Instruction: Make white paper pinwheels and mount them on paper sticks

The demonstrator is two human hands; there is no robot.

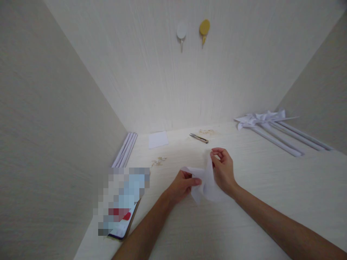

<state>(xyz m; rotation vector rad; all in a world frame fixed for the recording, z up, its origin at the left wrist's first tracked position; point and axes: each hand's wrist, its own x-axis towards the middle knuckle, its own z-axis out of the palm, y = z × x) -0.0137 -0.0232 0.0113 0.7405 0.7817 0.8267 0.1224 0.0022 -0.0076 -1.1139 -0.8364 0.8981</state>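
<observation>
My left hand (pixel 185 184) is closed on the lower left part of a white paper pinwheel (pixel 208 182), thumb on top, fingers beneath. The paper is curled, with loose flaps standing up and hanging down. My right hand (pixel 223 169) pinches a raised corner of the same paper between thumb and fingertips. Beyond the hands lies a pair of thread snips (pixel 199 138), blades pointing left. A flat white paper square (pixel 158 139) rests farther left near the back wall.
White paper pinwheels (pixel 261 118) on rolled paper sticks (pixel 279 141) lie at the right. More paper rolls (pixel 125 150) sit at the left wall, near a partly blurred phone (pixel 123 224). Small fasteners (pixel 159 161) are scattered on the table. Two hooks (pixel 205 28) are on the wall.
</observation>
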